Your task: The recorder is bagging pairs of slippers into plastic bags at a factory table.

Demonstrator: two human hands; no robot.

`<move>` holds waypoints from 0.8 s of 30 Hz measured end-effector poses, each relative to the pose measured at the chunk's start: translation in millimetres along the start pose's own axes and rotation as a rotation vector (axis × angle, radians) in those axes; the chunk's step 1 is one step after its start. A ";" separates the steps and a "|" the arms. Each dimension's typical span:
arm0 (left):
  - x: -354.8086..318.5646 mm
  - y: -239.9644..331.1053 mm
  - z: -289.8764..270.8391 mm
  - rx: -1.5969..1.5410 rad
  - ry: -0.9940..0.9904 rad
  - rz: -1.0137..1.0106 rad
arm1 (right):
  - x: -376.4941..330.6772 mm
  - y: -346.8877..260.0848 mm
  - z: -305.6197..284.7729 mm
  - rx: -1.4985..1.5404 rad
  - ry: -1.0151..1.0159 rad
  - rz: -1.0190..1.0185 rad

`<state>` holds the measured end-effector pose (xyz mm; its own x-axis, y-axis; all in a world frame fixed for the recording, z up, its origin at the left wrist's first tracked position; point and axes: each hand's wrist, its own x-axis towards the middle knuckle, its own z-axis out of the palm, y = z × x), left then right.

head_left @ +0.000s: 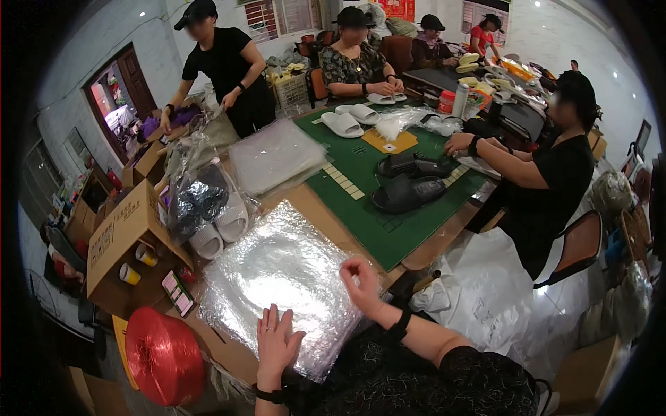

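The step in hand appears to be handling the topmost sheet of shiny plastic film (pixel 267 243), which lies on the near part of the table, in front of the person. The left hand (pixel 276 341) rests on the film's near edge, palm down, fingers extended and thumb spread, gripping nothing. The right hand (pixel 361 286) is at the film's right side, fingers curled toward the thumb; whether a fold of film is caught between them cannot be told. The next move likely calls for the left hand to steady the film while the right fingertips separate a single layer.

The film is silvery, thin and crinkled, with a rough 4-sided outline and strong glare. Beyond it lies a flat, cloudy stack of clear bags (pixel 277 154). To the left are a rounded, glossy red roll of twine (pixel 165 356) and a stiff brown cardboard box (pixel 111 243). On the green mat (pixel 388 239) sit 2 black slippers (pixel 408 195), smooth and thick-soled.
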<state>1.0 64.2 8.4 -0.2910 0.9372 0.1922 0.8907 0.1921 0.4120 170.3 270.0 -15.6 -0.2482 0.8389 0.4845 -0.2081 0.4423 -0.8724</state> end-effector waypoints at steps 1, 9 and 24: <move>-1.3 -4.3 5.2 -0.009 0.006 -0.004 | 14.0 3.8 -12.5 0.043 0.071 0.044; -2.4 -10.0 14.6 -0.055 0.102 -0.003 | 186.0 57.5 -145.9 -1.149 0.529 -0.082; -8.9 -10.9 11.9 -0.042 0.115 -0.041 | 116.4 36.1 -55.8 -0.273 -0.449 0.151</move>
<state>-1.9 57.2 -8.3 -0.3672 0.8889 0.2740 0.8624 0.2150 0.4584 186.7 401.4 5.7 -0.6480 0.7080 0.2808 0.0996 0.4443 -0.8903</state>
